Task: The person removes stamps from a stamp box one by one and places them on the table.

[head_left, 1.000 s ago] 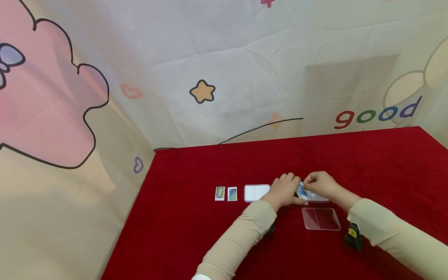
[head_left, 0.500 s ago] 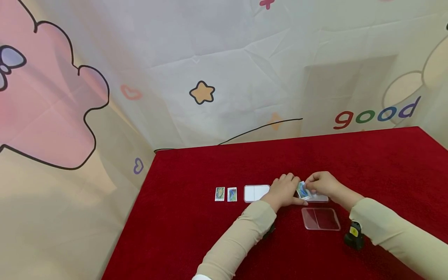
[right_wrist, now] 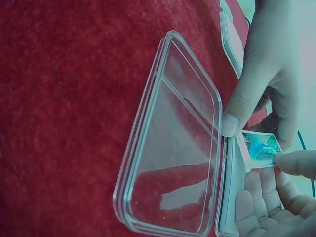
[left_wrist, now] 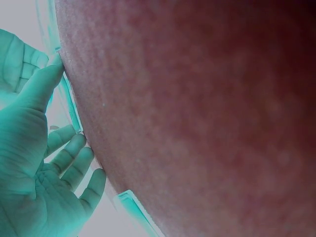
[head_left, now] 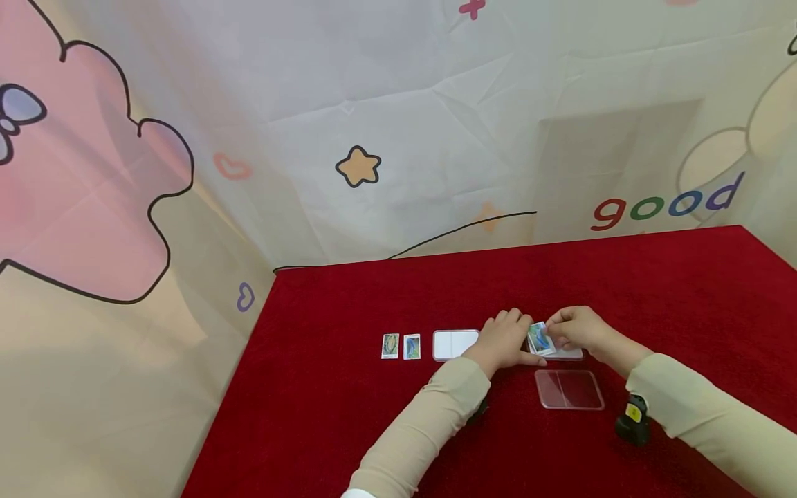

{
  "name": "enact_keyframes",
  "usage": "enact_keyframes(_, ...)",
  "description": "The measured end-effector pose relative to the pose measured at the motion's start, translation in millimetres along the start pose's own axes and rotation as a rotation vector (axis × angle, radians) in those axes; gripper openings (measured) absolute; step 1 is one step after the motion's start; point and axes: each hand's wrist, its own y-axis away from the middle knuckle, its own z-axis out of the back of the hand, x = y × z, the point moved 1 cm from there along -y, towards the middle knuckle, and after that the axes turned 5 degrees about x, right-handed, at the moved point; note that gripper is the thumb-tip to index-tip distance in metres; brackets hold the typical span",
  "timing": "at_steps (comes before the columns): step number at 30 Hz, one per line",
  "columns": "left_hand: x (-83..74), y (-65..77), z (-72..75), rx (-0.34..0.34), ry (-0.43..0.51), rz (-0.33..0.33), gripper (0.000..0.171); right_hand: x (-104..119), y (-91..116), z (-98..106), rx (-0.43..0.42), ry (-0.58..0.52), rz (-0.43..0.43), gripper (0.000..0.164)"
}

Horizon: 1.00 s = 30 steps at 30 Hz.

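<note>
In the head view, my right hand (head_left: 579,328) pinches a postage stamp (head_left: 539,339) by its right edge. The stamp has a blue-green picture and a white perforated border. It is over the left part of a flat case (head_left: 568,355) with a white inside. My left hand (head_left: 504,339) holds the left end of that case, thumb at the near edge and fingers at the far side. In the right wrist view, the left thumb lies right beside the stamp. The clear plastic lid (right_wrist: 170,148), with one dividing line, lies just in front of the case.
Left of my hands, a second case (head_left: 454,344) with a white inside lies partly behind the left wrist. Farther left are two more stamps, one brownish (head_left: 390,346) and one bluish (head_left: 411,346). Red cloth (head_left: 349,415) covers the table, and a printed curtain (head_left: 423,159) hangs behind.
My right hand has shifted slightly right with the stamp, and more of its picture shows now. The left hand stays in place on the case.
</note>
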Motion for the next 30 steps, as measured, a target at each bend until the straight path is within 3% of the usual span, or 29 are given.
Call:
enact_keyframes(15,1.7,-1.6,-2.5,-0.005,0.005,-0.007,0.066,-6,3,2,0.035,-0.057,0.002,0.026)
enact_keyframes(24,1.5,-1.1,-1.4,0.007,0.022,0.0,0.067,-19,-2,7,0.105,-0.238,0.012,0.023)
enact_keyframes(30,1.4,-1.2,-1.7,-0.006,0.03,-0.003,0.067,-19,0,7,0.105,-0.259,0.008,0.024)
